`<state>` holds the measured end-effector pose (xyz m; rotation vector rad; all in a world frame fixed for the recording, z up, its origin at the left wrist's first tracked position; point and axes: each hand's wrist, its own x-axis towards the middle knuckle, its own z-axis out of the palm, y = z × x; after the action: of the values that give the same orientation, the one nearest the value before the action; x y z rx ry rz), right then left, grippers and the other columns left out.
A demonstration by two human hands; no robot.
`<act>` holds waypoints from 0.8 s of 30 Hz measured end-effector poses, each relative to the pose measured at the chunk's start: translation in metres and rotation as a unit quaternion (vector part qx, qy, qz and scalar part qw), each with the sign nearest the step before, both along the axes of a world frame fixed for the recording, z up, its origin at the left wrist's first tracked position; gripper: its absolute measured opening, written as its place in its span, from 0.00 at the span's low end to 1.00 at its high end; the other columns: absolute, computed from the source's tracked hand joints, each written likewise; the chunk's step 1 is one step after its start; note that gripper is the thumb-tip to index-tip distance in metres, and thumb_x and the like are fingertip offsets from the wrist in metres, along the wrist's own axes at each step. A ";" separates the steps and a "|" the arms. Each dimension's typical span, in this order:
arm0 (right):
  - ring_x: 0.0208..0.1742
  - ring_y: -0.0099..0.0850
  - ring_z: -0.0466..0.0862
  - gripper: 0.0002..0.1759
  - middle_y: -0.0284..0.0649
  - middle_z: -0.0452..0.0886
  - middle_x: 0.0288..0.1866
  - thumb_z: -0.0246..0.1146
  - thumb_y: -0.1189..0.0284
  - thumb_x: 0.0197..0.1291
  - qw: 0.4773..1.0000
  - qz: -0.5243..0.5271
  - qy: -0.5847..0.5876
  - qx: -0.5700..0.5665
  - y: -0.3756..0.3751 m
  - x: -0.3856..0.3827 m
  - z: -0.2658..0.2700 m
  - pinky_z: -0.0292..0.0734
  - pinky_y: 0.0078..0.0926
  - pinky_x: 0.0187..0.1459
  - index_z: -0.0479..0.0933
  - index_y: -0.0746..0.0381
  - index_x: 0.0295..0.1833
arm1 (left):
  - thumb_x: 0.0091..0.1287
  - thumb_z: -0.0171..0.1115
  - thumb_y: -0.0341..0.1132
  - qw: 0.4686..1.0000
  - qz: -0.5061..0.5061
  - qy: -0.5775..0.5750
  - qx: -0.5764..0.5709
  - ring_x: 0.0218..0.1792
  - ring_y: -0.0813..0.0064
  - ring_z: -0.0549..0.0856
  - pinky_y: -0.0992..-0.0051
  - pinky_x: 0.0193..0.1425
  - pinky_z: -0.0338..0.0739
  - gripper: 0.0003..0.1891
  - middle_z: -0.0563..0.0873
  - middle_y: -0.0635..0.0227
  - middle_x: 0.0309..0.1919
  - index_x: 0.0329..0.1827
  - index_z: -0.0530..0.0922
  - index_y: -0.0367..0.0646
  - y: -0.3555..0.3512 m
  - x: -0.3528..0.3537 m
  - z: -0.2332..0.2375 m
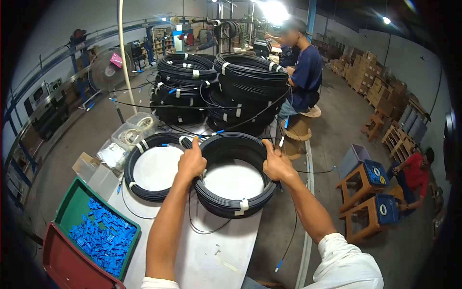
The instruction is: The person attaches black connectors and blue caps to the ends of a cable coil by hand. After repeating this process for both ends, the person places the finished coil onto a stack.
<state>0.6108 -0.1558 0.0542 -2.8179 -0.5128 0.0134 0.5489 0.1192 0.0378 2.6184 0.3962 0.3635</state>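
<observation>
A thick coil of black cable lies on the white table in front of me, with a strip of white tape at its near side. My left hand is closed round its left rim, thumb pointing up. On the opposite rim my right hand is closed too, its fingers partly hidden behind the coil. A thinner cable coil, bound with white tape, lies to the left, touching or very near the thick one. Loose cable ends with blue connectors hang off the table's right side.
Tall stacks of black cable coils stand behind. At left are a green bin of blue connector parts, a red bin and clear containers. A co-worker sits beyond the stacks; another person is by stools at right.
</observation>
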 end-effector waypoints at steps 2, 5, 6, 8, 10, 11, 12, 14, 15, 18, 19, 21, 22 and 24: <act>0.61 0.66 0.77 0.45 0.71 0.73 0.61 0.50 0.71 0.61 1.000 0.004 0.024 -0.005 0.003 0.005 0.002 0.69 0.56 0.66 0.40 0.51 0.82 | 0.56 0.54 0.28 1.000 0.002 0.011 -0.002 0.50 0.35 0.84 0.47 0.61 0.75 0.40 0.85 0.33 0.46 0.77 0.57 0.37 -0.001 0.001 0.002; 0.65 0.65 0.75 0.48 0.72 0.69 0.67 0.50 0.70 0.61 0.998 0.003 0.057 -0.021 0.002 0.003 0.010 0.69 0.54 0.68 0.35 0.49 0.84 | 0.56 0.53 0.28 1.000 0.001 0.029 -0.009 0.52 0.37 0.84 0.49 0.61 0.76 0.40 0.85 0.34 0.48 0.77 0.56 0.39 -0.001 -0.001 0.009; 0.65 0.66 0.75 0.47 0.73 0.70 0.65 0.51 0.68 0.62 0.998 0.006 0.057 0.016 0.000 0.004 0.008 0.67 0.54 0.68 0.36 0.52 0.83 | 0.55 0.53 0.27 0.999 -0.009 0.038 -0.010 0.53 0.38 0.84 0.50 0.61 0.76 0.41 0.85 0.35 0.49 0.77 0.56 0.41 -0.001 0.000 0.010; 0.66 0.64 0.74 0.45 0.72 0.72 0.65 0.53 0.57 0.67 0.995 0.007 0.071 0.076 -0.006 0.001 0.010 0.66 0.50 0.69 0.39 0.58 0.82 | 0.64 0.59 0.40 0.997 -0.037 0.044 -0.051 0.61 0.41 0.80 0.52 0.66 0.73 0.40 0.82 0.39 0.58 0.79 0.53 0.46 0.007 0.004 0.005; 0.65 0.64 0.75 0.46 0.73 0.73 0.63 0.53 0.51 0.67 0.991 0.031 0.027 0.129 -0.021 0.001 -0.002 0.67 0.51 0.68 0.41 0.57 0.82 | 0.68 0.62 0.56 0.996 -0.037 0.045 -0.067 0.67 0.44 0.76 0.55 0.71 0.68 0.46 0.78 0.41 0.64 0.81 0.48 0.49 0.011 -0.005 0.018; 0.64 0.64 0.76 0.48 0.73 0.74 0.61 0.54 0.46 0.67 0.982 0.050 -0.011 0.182 -0.029 0.000 -0.011 0.68 0.51 0.68 0.42 0.57 0.82 | 0.69 0.61 0.54 0.994 -0.026 0.019 -0.106 0.72 0.45 0.71 0.57 0.74 0.66 0.45 0.72 0.41 0.70 0.82 0.47 0.49 0.013 -0.012 0.024; 0.63 0.62 0.77 0.48 0.71 0.74 0.63 0.57 0.45 0.66 0.979 0.021 0.029 0.200 -0.037 -0.020 -0.001 0.69 0.48 0.67 0.46 0.57 0.82 | 0.70 0.60 0.55 0.993 -0.022 -0.029 -0.115 0.73 0.45 0.68 0.58 0.76 0.64 0.44 0.68 0.42 0.72 0.82 0.48 0.49 0.016 -0.019 0.023; 0.63 0.58 0.77 0.43 0.64 0.72 0.65 0.64 0.58 0.65 0.972 0.053 -0.079 0.213 -0.056 -0.075 0.007 0.72 0.47 0.63 0.53 0.59 0.79 | 0.71 0.59 0.54 0.988 -0.010 -0.092 -0.126 0.76 0.46 0.63 0.58 0.78 0.61 0.42 0.60 0.44 0.77 0.81 0.50 0.48 0.020 -0.043 0.022; 0.64 0.56 0.76 0.39 0.61 0.74 0.63 0.65 0.64 0.65 0.958 0.060 -0.126 0.252 -0.059 -0.108 0.013 0.72 0.47 0.62 0.58 0.61 0.77 | 0.71 0.60 0.52 0.985 -0.017 -0.141 -0.093 0.76 0.46 0.63 0.58 0.78 0.61 0.40 0.64 0.43 0.75 0.80 0.53 0.48 0.019 -0.062 0.022; 0.55 0.41 0.82 0.31 0.49 0.78 0.59 0.69 0.74 0.58 0.907 0.178 -0.048 0.379 -0.044 -0.197 0.025 0.77 0.36 0.53 0.70 0.65 0.67 | 0.71 0.61 0.51 0.977 -0.062 -0.174 -0.107 0.71 0.48 0.73 0.57 0.74 0.67 0.38 0.66 0.48 0.74 0.77 0.56 0.47 0.004 -0.146 0.041; 0.50 0.36 0.83 0.27 0.47 0.80 0.55 0.70 0.74 0.58 0.854 0.267 -0.006 0.447 -0.033 -0.215 0.013 0.77 0.33 0.48 0.73 0.66 0.63 | 0.71 0.63 0.49 0.969 -0.071 -0.183 -0.152 0.68 0.50 0.76 0.57 0.72 0.70 0.36 0.68 0.48 0.73 0.76 0.57 0.47 -0.006 -0.179 0.046; 0.45 0.37 0.84 0.22 0.46 0.83 0.51 0.69 0.75 0.59 0.761 0.425 0.143 0.469 -0.005 -0.250 -0.001 0.78 0.31 0.46 0.76 0.67 0.58 | 0.70 0.64 0.38 0.958 -0.068 -0.195 -0.201 0.59 0.56 0.84 0.62 0.63 0.78 0.31 0.74 0.51 0.67 0.74 0.63 0.45 -0.025 -0.249 0.049; 0.45 0.34 0.84 0.19 0.46 0.83 0.50 0.68 0.76 0.60 0.739 0.483 0.190 0.428 0.007 -0.263 -0.005 0.78 0.29 0.47 0.76 0.67 0.56 | 0.69 0.62 0.33 0.958 -0.053 -0.207 -0.191 0.55 0.59 0.86 0.65 0.59 0.80 0.26 0.79 0.53 0.60 0.70 0.68 0.44 -0.033 -0.285 0.047; 0.43 0.31 0.84 0.13 0.45 0.83 0.46 0.65 0.78 0.62 0.685 0.580 0.245 0.366 0.035 -0.294 -0.013 0.78 0.27 0.46 0.78 0.69 0.51 | 0.67 0.60 0.27 0.967 0.015 -0.188 -0.170 0.47 0.64 0.87 0.66 0.54 0.80 0.19 0.86 0.58 0.50 0.61 0.75 0.40 -0.049 -0.359 0.033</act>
<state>0.3165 -0.1208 0.0416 -1.2447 -1.5884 0.6243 0.1901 0.0699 0.0703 2.1527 0.3343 0.7190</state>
